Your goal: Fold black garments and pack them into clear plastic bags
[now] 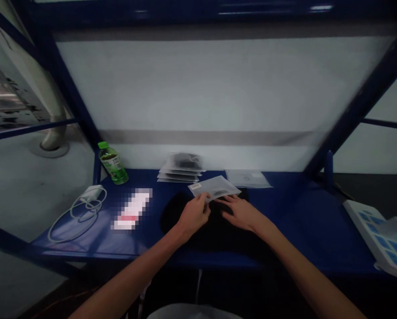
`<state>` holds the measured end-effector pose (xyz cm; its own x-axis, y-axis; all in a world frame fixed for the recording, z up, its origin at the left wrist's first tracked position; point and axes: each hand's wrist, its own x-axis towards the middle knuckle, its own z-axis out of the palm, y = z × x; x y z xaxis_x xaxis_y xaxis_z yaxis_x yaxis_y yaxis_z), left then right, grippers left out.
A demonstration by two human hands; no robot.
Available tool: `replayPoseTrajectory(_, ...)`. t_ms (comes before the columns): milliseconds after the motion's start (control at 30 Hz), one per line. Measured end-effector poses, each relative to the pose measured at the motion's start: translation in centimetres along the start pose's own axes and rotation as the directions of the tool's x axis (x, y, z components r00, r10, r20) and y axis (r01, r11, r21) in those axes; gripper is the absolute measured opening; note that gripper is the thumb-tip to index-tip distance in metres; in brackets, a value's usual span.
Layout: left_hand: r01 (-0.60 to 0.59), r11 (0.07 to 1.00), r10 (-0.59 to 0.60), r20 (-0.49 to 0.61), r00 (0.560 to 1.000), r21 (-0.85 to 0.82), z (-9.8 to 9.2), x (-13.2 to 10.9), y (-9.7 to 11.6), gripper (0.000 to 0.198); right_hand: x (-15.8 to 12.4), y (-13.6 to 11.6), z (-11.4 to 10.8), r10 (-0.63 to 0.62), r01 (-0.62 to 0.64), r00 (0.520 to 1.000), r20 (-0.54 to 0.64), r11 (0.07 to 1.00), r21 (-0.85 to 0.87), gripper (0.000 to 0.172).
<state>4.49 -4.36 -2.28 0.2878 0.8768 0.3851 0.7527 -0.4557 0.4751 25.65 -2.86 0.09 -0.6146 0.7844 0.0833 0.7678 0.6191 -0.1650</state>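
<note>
Pinching a seemingly unfinished translucent pouch, the left hand faces the right hand (grip unclear), stacked pouches apparently done.

Blue bench. Far left, green-capped bottle; nearer, white charger with loosely looped cable. Right of charger, pixelated pale strip. Far middle, bag stack, several layers; right of it, flat bag. Near middle, black item, nature unclear. Right end, blue-and-white pack.

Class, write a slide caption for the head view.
Left hand holds a translucent packet, right hand at its edge, stacked packets beyond on a blue table.
</note>
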Motion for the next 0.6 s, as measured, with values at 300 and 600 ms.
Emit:
replayPoseTrajectory(300, -0.021, 0.998, 0.016, -0.076, 0.997, -0.066, 0.2, 0.0, -0.2, 0.028, 2.7, -0.7, 0.2, 0.159, -0.148, 0.987, 0.037, 0.967, -0.206, 0.052)
replayPoseTrajectory(600, -0.1, 0.995, 0.101, -0.038, 0.994, 0.029, 0.0, -0.2, 0.0, 0.026, 4.6, -1.8, 0.4, 0.244, -0.239, 0.97, -0.011, 0.937, -0.253, 0.04)
